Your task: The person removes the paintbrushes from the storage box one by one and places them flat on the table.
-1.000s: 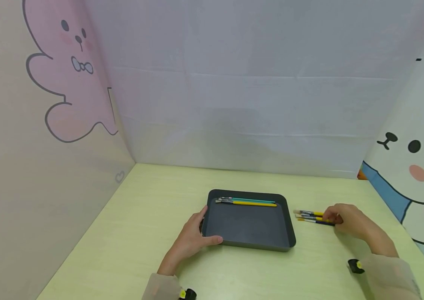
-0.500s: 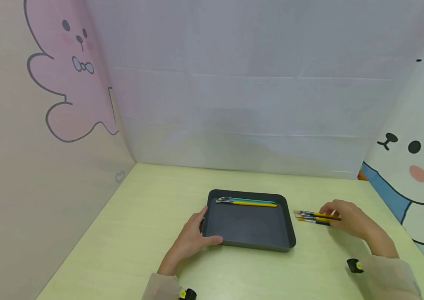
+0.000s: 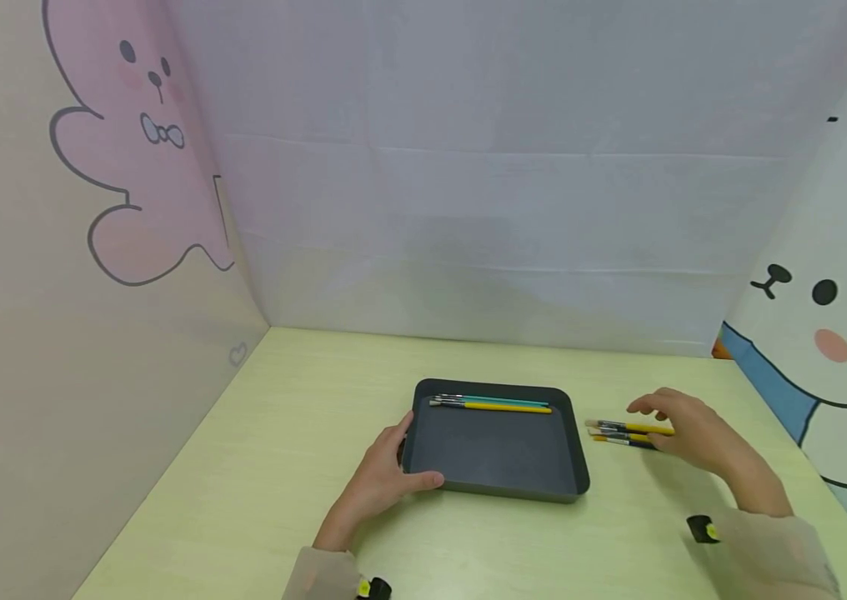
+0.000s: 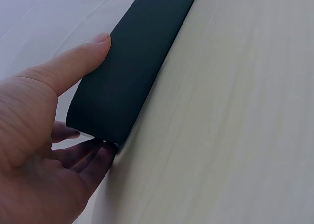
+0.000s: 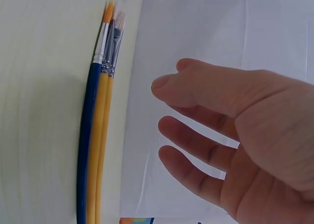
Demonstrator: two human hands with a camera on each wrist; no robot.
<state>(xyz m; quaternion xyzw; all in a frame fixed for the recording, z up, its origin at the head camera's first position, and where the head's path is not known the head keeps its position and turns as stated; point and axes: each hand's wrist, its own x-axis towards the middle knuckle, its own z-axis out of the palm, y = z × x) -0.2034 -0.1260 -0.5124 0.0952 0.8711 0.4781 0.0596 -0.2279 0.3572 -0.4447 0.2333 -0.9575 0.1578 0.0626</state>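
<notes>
In the head view, the dark grey tray (image 3: 498, 454) lies mid-table. My left hand (image 3: 378, 479) grips its near left corner, thumb (image 4: 81, 62) along the near wall and fingers bent round the side. Inside, along the far wall, lie a teal paintbrush (image 3: 513, 402) and a yellow paintbrush (image 3: 506, 407), with several bristle tips showing at the left. Right of the tray, a blue paintbrush (image 5: 88, 136) and two yellow paintbrushes (image 5: 100, 121) lie side by side on the table, bristles toward the tray. My right hand (image 3: 701, 433) hovers over their handle ends, fingers loosely bent and apart, holding nothing.
A pale wood-grain table (image 3: 303, 400) bears everything. A white sheet (image 3: 468, 208) hangs at the back. Panels printed with a pink cartoon animal (image 3: 146, 167) and a white one (image 3: 829, 350) stand left and right.
My right hand has let go of the paintbrush handles and lifted slightly, its fingers spreading. The paintbrushes stay nearly where they were. My left hand and the tray have not moved.
</notes>
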